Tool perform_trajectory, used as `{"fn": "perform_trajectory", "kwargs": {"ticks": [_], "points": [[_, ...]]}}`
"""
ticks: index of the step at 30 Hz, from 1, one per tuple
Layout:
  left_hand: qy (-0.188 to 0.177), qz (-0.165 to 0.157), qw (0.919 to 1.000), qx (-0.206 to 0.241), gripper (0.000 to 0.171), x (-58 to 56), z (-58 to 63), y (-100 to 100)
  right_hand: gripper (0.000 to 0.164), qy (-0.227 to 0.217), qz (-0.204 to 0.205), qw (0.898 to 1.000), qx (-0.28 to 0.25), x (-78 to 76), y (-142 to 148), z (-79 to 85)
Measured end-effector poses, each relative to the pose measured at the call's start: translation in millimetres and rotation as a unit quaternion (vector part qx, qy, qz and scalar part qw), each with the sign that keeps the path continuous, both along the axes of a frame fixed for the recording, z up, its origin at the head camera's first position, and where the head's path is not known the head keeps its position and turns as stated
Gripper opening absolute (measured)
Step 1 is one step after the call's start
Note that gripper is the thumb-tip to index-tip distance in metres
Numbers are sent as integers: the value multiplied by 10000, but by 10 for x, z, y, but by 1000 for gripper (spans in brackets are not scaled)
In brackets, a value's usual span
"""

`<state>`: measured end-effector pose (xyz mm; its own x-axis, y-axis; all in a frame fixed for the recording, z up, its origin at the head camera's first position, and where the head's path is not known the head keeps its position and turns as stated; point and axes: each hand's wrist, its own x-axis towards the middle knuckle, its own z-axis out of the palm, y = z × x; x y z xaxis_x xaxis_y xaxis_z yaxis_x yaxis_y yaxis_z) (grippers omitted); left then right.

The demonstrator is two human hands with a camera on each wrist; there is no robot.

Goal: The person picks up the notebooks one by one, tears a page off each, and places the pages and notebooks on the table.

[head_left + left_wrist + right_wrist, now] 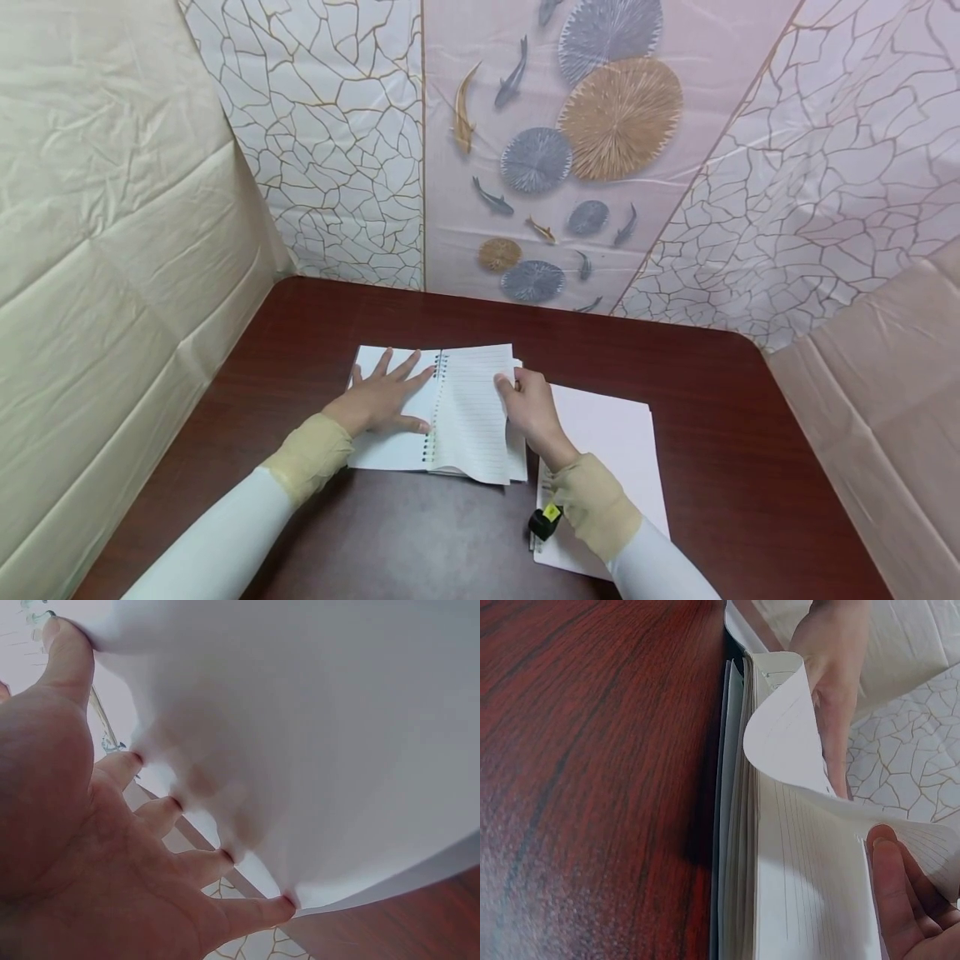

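Observation:
A spiral notebook with lined pages lies open on the table, its wire binding (435, 408) running down the middle. My left hand (381, 397) rests spread on the white left-hand page (382, 454), thumb and fingertips pressing it beside the coils. With thumb and fingers, my right hand (531, 408) pinches the right edge of a lined sheet (472, 417). That sheet is lifted and curls at its near edge; in the right wrist view the curled sheet (780, 735) stands off the page stack (739, 847) below, with the right fingers (892, 892) at its edge.
To the right of the notebook lies a white pad or stack of paper (607, 450), partly under the right forearm. A small black and yellow object (545, 522) sits on its left edge. The dark red wooden table (712, 467) meets cloth-covered walls at its back and sides.

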<state>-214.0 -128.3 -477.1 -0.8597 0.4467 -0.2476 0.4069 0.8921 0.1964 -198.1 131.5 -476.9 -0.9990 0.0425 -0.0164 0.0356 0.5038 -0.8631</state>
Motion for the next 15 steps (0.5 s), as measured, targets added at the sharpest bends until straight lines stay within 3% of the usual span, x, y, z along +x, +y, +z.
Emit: {"fn": "perform_trajectory", "kwargs": {"ticks": [15], "points": [[15, -10, 10000, 18, 103, -9, -17, 10, 26, -2, -37, 10000, -23, 14, 25, -6]]}}
